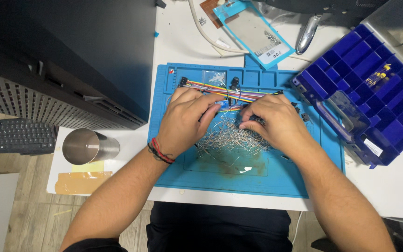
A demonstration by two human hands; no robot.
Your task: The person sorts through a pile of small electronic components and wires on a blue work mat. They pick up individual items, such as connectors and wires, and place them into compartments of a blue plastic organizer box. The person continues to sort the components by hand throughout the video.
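From the head camera, looking straight down: both hands meet over the blue silicone work mat on the white desk. The left hand curls narrow, fingertips pinching at a small blue component (hard to make out, mostly hidden) just under the rainbow-coloured ribbon of jumper wires. The right hand is curled too, fingers closed on something small and dark; what exactly, I can't tell. Beneath and between them lies a loose heap of thin silver metal pins. To the right sits an open dark-blue plastic compartment box; to the left, a steel cup.
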